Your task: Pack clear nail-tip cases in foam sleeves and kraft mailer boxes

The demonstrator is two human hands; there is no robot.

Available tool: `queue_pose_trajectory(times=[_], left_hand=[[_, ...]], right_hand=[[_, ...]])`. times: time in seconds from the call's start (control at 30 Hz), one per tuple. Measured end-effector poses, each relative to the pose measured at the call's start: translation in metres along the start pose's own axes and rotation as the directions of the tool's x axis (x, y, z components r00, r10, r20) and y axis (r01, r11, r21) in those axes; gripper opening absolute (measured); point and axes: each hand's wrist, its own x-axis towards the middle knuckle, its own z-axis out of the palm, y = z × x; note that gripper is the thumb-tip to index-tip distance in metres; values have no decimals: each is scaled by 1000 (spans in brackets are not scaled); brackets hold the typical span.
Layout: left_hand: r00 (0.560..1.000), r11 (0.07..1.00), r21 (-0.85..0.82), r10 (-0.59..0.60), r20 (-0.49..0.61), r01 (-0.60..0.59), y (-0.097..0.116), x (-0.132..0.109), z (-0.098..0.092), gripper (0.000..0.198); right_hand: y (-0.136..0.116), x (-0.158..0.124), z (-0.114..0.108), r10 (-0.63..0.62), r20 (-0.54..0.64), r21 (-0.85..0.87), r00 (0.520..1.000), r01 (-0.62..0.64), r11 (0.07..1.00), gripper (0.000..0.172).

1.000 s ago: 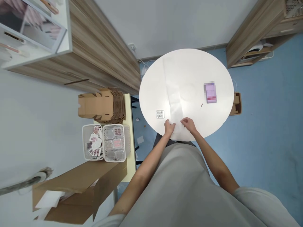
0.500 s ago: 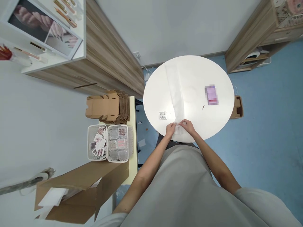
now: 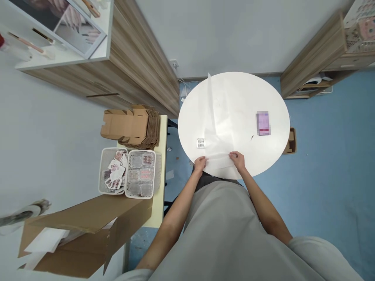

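A thin, translucent white sheet point(image 3: 219, 128) lies lengthwise over the round white table, spread wider at the near end. My left hand point(image 3: 200, 163) is closed on its near left edge. At the near right edge, my right hand point(image 3: 237, 160) pinches the sheet between thumb and fingers. Just beyond my left hand, beside the sheet, is a small clear case point(image 3: 200, 143) with several small pieces inside. A pixelated pink-purple packet point(image 3: 263, 124) lies toward the right of the table, with a small dark mark point(image 3: 252, 137) next to it.
On the left, a yellow side table point(image 3: 158, 203) bears stacked flat cardboard boxes point(image 3: 131, 127), a white basket of cards point(image 3: 101, 175) and another of clear cases point(image 3: 154, 183). A large open carton point(image 3: 88, 257) stands nearer me. Wooden cabinets point(image 3: 146, 58) flank the wall.
My hands have moved apart, left and right, and the narrow bunched sheet is now spread wide between them. The camera view has shifted slightly.
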Motion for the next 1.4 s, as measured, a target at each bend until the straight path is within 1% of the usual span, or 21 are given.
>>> queue_pose_trajectory(times=[0.07, 0.13, 0.2, 0.23, 0.27, 0.3, 0.33, 0.4, 0.43, 0.5, 0.63, 0.7, 0.8, 0.87, 0.93, 1.0, 1.1, 1.2, 1.23, 1.3, 1.4], left_hand=[[1000, 999, 46, 27, 0, -27, 1, 2, 1, 23], [997, 993, 92, 79, -13, -77, 7, 6, 0, 29], [974, 956, 198, 226, -32, -215, 17, 13, -4, 45], [927, 880, 320, 374, -14, -350, 25, 19, -8, 55], [857, 759, 439, 513, 53, -481, 32, 25, -11, 63], [794, 637, 517, 588, 154, -572, 40, 33, -15, 71], [753, 537, 569, 608, 250, -623, 48, 41, -19, 77], [722, 397, 636, 565, 399, -662, 61, 57, -25, 82], [714, 345, 655, 537, 449, -672, 66, 64, -27, 81], [694, 270, 675, 522, 496, -686, 69, 74, -30, 76], [683, 173, 725, 529, 503, -667, 64, 81, -34, 72], [692, 158, 740, 520, 501, -654, 59, 80, -35, 71], [720, 207, 749, 518, 462, -630, 52, 76, -38, 72], [740, 248, 753, 517, 430, -610, 47, 68, -39, 76], [743, 274, 747, 530, 409, -606, 39, 54, -39, 80], [723, 301, 722, 573, 386, -623, 29, 35, -36, 81], [671, 334, 646, 632, 387, -687, 12, 4, -23, 81], [594, 301, 537, 602, 534, -788, -3, -16, 0, 80], [571, 293, 505, 576, 585, -812, -7, -19, 9, 80], [552, 306, 463, 529, 644, -832, -13, -19, 27, 79], [568, 355, 444, 493, 659, -823, -20, -9, 44, 80]], right_hand=[[5, -1, -2, 13, -15, 6, 1000, -13, 1000, 46], [9, -2, -5, 19, -26, 21, 999, -19, 1000, 47], [13, -3, -9, 24, -42, 25, 999, -23, 999, 47], [14, -4, -12, 28, -49, 23, 998, -27, 999, 46], [15, -5, -15, 31, -55, 20, 998, -30, 999, 46], [15, -6, -19, 32, -59, 17, 998, -31, 999, 45], [15, -7, -22, 32, -60, 13, 998, -31, 999, 45], [16, -8, -28, 27, -52, -3, 998, -28, 1000, 44], [16, -9, -32, 25, -46, -13, 999, -26, 1000, 45], [17, -11, -37, 21, -34, -29, 999, -22, 999, 47], [22, -15, -44, 38, -33, -51, 999, -39, 998, 48], [25, -17, -47, 49, -38, -64, 998, -51, 997, 48], [30, -18, -49, 46, -59, -81, 997, -50, 995, 54], [33, -19, -51, 51, -94, -92, 994, -59, 994, 66], [35, -20, -53, 73, -125, -94, 989, -85, 992, 81], [39, -23, -57, 99, -127, -86, 987, -110, 990, 87], [45, -26, -62, 117, -109, -81, 987, -126, 989, 82], [51, -28, -64, 126, -102, -73, 987, -134, 988, 74], [53, -28, -65, 127, -99, -72, 987, -135, 988, 71], [56, -27, -65, 131, -101, -77, 986, -139, 987, 65], [57, -26, -64, 141, -116, -91, 983, -151, 984, 53]])
